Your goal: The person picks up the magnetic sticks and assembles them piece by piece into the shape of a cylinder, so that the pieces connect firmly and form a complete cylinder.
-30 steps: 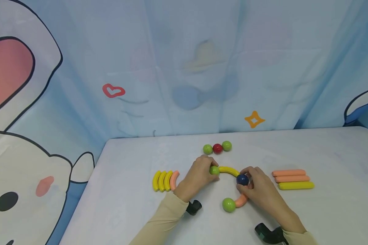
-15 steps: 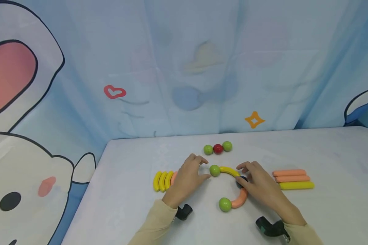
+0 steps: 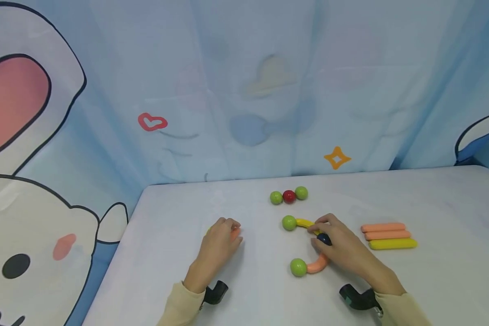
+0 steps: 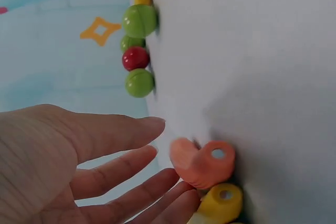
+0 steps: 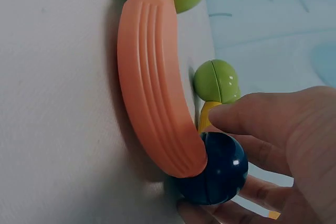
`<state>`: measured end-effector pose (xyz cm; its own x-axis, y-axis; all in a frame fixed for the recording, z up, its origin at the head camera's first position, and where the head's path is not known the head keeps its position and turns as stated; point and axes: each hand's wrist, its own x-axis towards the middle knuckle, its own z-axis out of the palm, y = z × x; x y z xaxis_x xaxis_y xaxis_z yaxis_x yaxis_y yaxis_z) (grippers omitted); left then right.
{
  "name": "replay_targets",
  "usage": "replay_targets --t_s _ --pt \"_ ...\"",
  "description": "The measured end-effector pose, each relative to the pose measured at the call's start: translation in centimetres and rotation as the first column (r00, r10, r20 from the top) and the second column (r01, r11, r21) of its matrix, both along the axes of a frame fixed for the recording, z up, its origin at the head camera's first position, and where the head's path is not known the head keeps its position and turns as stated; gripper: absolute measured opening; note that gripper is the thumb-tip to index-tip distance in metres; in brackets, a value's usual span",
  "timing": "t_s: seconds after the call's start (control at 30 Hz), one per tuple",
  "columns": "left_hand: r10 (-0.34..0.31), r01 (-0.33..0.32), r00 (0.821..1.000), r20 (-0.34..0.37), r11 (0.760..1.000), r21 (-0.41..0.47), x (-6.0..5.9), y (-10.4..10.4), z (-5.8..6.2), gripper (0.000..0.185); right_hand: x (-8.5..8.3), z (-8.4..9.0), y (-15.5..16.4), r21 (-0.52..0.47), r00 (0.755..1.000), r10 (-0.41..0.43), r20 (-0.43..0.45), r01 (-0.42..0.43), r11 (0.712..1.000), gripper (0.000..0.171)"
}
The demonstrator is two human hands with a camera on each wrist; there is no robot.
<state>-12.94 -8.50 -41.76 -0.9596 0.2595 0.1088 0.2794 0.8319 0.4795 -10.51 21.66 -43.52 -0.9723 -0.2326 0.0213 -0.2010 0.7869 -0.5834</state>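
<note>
Right hand [image 3: 342,246] fingers [image 5: 252,119] pinch dark blue ball [image 5: 215,167] joining orange curve [image 5: 152,82] and yellow curve [image 3: 305,223]. Left hand [image 3: 218,244] relaxed, apparently touching loose orange curve [image 4: 202,163] on bench [image 3: 432,280].

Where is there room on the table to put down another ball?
The far left corner of the table is bare, and so is the far right stretch behind the straight sticks. The near edge between the two sleeves looks free too. It is crowded in the middle: three balls, the curved chain under the right hand, and the left hand on the curved pieces.
</note>
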Motion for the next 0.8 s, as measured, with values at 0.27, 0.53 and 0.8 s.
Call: replay_targets --t_s 0.27,0.53,0.8 --pt "-0.033 0.032 0.998 0.051 0.999 0.012 0.6 0.8 -0.7 0.029 0.4 0.1 0.4 0.026 0.999 -0.030 0.036 0.029 0.999 0.032" --pt "-0.071 0.065 0.992 0.101 0.996 0.062 0.5 3.0 -0.8 0.026 0.7 0.2 0.2 0.015 0.999 -0.012 0.030 0.012 1.000 0.033" --pt "-0.093 0.077 0.984 0.154 0.991 0.106 -0.3 5.9 -0.9 0.016 1.0 0.3 -0.3 -0.003 0.999 -0.001 0.050 0.002 1.000 0.030"
